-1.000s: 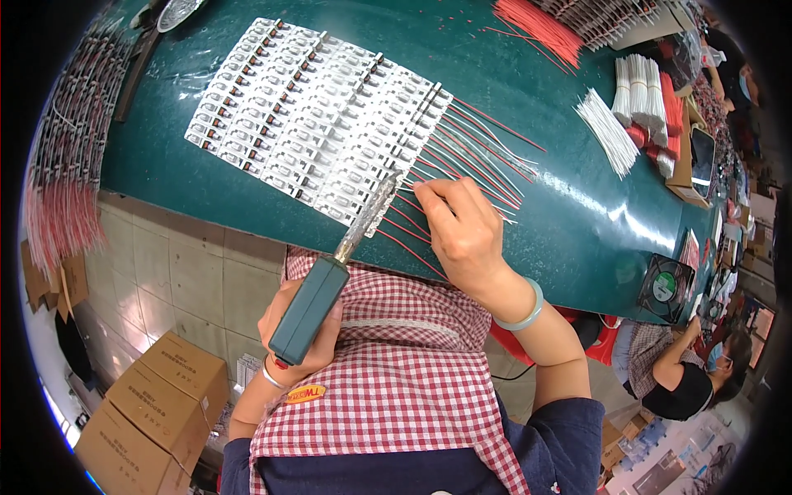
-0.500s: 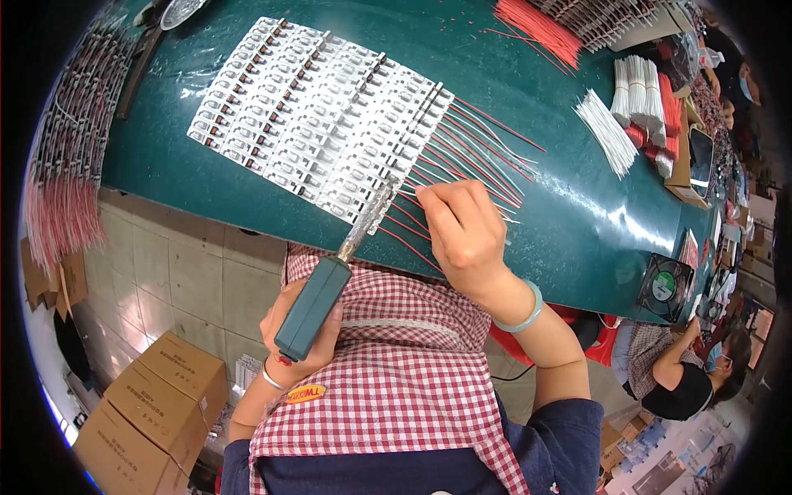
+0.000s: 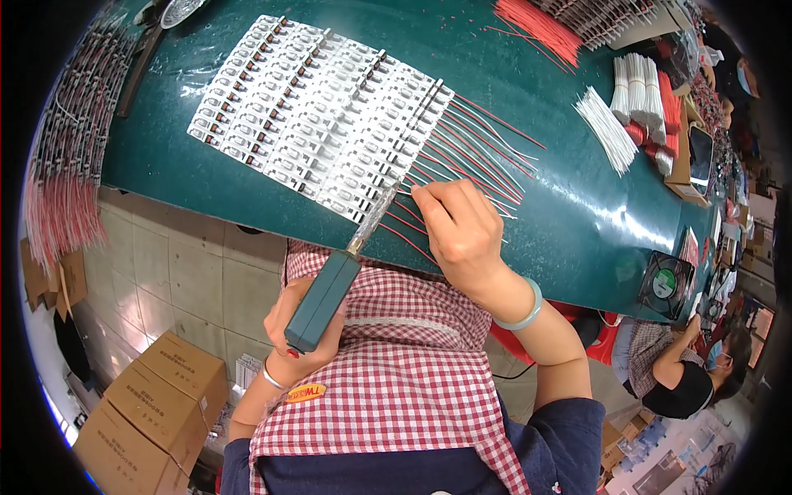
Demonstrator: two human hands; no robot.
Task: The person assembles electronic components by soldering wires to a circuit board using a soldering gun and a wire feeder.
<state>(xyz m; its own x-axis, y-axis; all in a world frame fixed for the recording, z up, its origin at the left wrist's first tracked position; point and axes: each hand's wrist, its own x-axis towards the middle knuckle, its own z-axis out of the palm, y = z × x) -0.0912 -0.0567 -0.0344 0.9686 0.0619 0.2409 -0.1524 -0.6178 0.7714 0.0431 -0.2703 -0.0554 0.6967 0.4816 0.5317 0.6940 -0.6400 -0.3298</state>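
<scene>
My left hand (image 3: 299, 334) grips the dark green handle of a soldering iron (image 3: 323, 299), whose metal tip (image 3: 384, 200) reaches the near edge of a sheet of small white circuit boards (image 3: 318, 111) on the green table (image 3: 544, 223). My right hand (image 3: 462, 235) rests on the table just right of the tip, fingers pinched on a thin wire (image 3: 412, 191) at the boards' edge. Red and white wires (image 3: 478, 144) fan out to the right from the boards.
Bundles of white wires (image 3: 608, 128) and red wires (image 3: 540, 25) lie at the far right of the table. A small black fan (image 3: 665, 283) sits at its right edge. Cardboard boxes (image 3: 148, 417) stand on the floor lower left. Another person (image 3: 676, 371) sits lower right.
The iron's tip has shifted slightly along the boards' edge, and my right hand has nudged with it. Otherwise the scene is the same.
</scene>
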